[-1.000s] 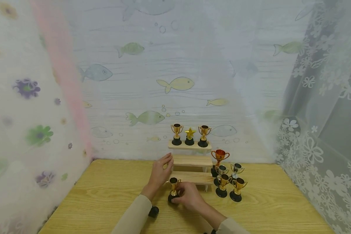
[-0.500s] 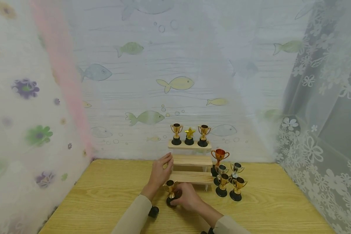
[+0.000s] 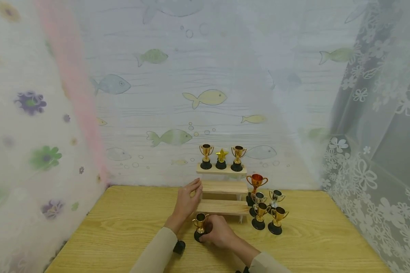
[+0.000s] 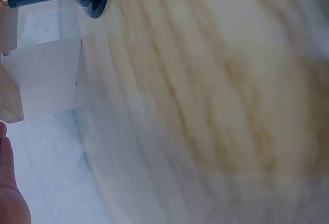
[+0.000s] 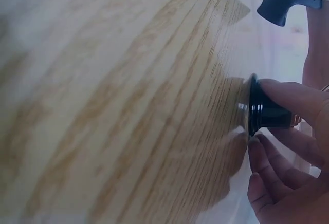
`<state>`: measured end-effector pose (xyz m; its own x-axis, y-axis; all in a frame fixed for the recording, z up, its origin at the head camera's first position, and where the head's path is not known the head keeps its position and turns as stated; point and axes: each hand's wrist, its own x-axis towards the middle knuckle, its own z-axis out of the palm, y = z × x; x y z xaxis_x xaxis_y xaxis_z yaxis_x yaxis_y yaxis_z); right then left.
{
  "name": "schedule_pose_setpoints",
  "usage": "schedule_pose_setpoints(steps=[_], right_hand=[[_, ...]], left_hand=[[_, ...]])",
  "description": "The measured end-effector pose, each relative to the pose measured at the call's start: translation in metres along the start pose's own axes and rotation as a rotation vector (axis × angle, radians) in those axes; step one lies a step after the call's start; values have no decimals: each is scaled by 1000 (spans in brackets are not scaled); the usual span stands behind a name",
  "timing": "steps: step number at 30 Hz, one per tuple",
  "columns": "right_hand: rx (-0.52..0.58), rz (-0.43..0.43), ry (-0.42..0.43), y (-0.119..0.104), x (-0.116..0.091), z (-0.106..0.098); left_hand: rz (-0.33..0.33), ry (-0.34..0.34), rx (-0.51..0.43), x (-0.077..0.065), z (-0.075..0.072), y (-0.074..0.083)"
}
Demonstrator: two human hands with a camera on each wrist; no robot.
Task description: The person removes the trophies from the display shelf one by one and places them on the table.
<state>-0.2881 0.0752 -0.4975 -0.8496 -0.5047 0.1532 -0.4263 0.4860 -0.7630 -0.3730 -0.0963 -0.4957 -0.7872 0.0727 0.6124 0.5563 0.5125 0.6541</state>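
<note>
My right hand pinches a small gold trophy cup by its black base, in front of the stepped wooden stand. In the right wrist view, the thumb and fingers lie about the black base, close to the tabletop. At the stand's left side is my left hand, its fingertips at the edge of the middle shelf. The left wrist view catches only part of that hand beside the shelf end. Whether those fingers press on the wood cannot be made out.
On the top shelf stand two gold cups and a gold star trophy. Right of the stand are an orange-red cup, silver cups and gold cups on black bases. A fish-patterned curtain hangs behind the table.
The gold trophy cup in my right hand has come slightly toward me and a little left, away from the lower shelf. My left hand stays where it was.
</note>
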Motion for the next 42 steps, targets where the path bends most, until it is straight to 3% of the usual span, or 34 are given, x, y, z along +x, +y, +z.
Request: schedule_pose_setpoints(steps=[10, 26, 32, 37, 42], right_hand=[[-49, -62, -25, 1, -8, -12], [-119, -24, -2, -11, -27, -47], [-98, -33, 13, -15, -33, -59], [-68, 7, 23, -22, -37, -70], [-87, 20, 73, -28, -37, -81]], left_hand=[[-11, 2, 8, -2, -2, 2], [-8, -12, 0, -2, -3, 3], [8, -11, 0, -1, -2, 2], [8, -13, -3, -1, -2, 4], [22, -9, 3, -1, -2, 4]])
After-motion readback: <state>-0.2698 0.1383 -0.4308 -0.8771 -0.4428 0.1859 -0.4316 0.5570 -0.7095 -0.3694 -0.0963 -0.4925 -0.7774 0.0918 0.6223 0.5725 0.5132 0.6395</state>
